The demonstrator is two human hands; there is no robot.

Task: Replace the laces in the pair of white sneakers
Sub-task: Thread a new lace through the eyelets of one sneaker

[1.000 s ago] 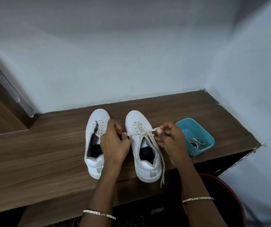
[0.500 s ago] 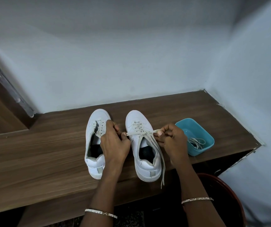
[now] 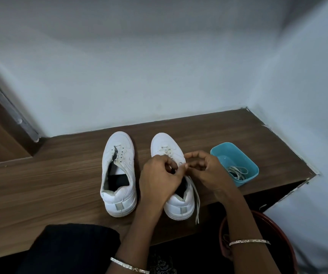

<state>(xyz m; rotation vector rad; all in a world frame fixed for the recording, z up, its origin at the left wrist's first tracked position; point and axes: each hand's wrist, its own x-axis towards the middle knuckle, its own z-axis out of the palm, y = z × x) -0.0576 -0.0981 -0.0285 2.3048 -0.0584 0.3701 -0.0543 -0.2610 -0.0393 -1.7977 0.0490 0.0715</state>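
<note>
Two white sneakers stand side by side on the wooden shelf (image 3: 50, 175), toes toward the wall. The left sneaker (image 3: 118, 175) has no lace and its tongue is open. The right sneaker (image 3: 164, 145) is partly laced with an off-white lace (image 3: 195, 196), one end trailing down past its heel. My left hand (image 3: 157, 178) covers the middle of the right sneaker, fingers pinched on the lace. My right hand (image 3: 206, 169) meets it from the right, fingertips pinched at the same spot. Where the two hands grip the lace is partly hidden.
A teal plastic tub (image 3: 236, 163) with a coiled lace (image 3: 237, 172) inside stands at the right end of the shelf, close to my right hand. A dark red round bin (image 3: 274, 234) sits below right. Dark cloth (image 3: 70, 248) covers my lap. Walls close the back and right.
My left hand has shifted right, from between the sneakers onto the right sneaker. My right hand has come in to meet it. The stretched lace span is no longer visible.
</note>
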